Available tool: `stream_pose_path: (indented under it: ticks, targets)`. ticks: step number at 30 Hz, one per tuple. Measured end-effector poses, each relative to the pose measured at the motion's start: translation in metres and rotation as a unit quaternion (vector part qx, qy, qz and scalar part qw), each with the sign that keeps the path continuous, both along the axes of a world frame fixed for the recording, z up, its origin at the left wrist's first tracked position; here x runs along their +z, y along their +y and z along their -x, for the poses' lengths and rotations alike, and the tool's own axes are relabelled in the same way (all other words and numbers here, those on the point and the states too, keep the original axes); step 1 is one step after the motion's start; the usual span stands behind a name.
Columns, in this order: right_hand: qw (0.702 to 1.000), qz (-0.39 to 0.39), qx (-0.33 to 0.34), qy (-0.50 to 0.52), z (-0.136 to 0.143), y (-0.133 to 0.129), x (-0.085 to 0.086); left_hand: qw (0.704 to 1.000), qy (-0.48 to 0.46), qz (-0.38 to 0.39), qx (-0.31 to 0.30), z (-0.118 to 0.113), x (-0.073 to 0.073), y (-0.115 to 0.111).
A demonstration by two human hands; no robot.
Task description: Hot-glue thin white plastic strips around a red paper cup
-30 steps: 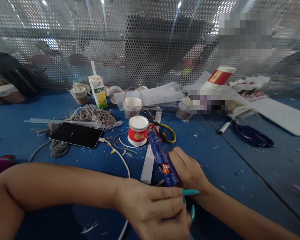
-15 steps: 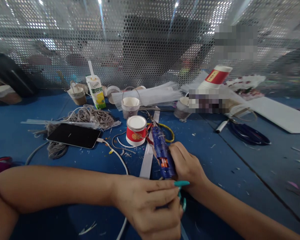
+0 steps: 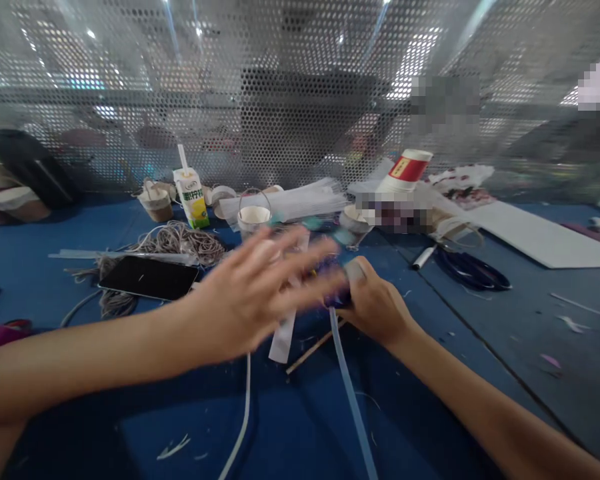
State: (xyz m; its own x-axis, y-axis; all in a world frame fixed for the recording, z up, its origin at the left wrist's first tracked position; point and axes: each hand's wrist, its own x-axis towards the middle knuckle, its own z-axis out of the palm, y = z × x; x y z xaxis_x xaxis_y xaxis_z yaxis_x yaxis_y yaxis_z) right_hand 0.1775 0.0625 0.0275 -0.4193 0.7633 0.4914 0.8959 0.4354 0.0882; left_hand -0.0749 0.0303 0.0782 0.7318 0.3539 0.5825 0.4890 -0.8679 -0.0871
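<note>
My left grip (image 3: 253, 297) is blurring over the middle of the surface (image 3: 180, 413), its fingers spreading open and covering whatever is lying behind them. They are also hiding the front of the blue glue gun (image 3: 343, 293), so only its rear is showing clearly. Blocky pixels are masking a patch beside the leaning cup with the red band (image 3: 410, 170), and the left edge is cutting off a purple object (image 3: 3, 335).

I am counting two hands, one glue gun, one phone (image 3: 147, 277), one drink carton (image 3: 193, 200), one marker (image 3: 424, 258) and three small pots, standing at the carton's 9 o'clock (image 3: 156, 203), at my left grip's 12 (image 3: 254, 217) and at my right grip's 11 (image 3: 355, 223).

My right grip (image 3: 380, 300) is closing around the glue gun, which is sitting at its 9 o'clock and seemingly pointing away, though the blur is making that hard to judge. A translucent glue stick (image 3: 350, 387) is trailing from its back towards 5 o'clock. A thin wooden stick (image 3: 313, 350) is lying at the right grip's 8 o'clock, near a white strip (image 3: 283, 337). The phone is resting at my left grip's 9 o'clock, and the marker is lying at my right grip's 2.
</note>
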Motion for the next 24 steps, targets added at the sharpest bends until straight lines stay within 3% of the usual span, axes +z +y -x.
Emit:
stream_pose_path:
  ticks: [2,3,5,11,15,19,24]
  targets:
    - [1.000,0.010,-0.014,0.002,-0.002,0.007,-0.001,0.986,-0.039,0.067,0.146,0.013,0.009,0.015]
    - [1.000,0.017,-0.021,0.010,-0.003,0.009,-0.002,0.975,-0.045,0.108,0.189,0.019,0.010,0.024]
    - [0.998,0.037,-0.023,0.041,-0.005,0.013,-0.002,0.956,-0.039,0.191,0.219,0.026,0.008,0.040]
    - [0.985,0.121,0.038,0.113,-0.016,0.022,-0.007,0.909,-0.032,0.379,0.168,0.028,-0.010,0.075]
    - [0.980,0.162,0.050,0.103,-0.019,0.022,-0.005,0.886,-0.066,0.445,0.108,0.029,-0.017,0.092]
    - [0.982,0.162,0.059,0.079,-0.023,0.020,0.002,0.876,-0.062,0.472,0.071,0.031,-0.017,0.103]
    - [0.989,0.111,0.088,0.046,-0.032,0.024,0.000,0.823,-0.102,0.560,0.006,0.029,-0.030,0.112]
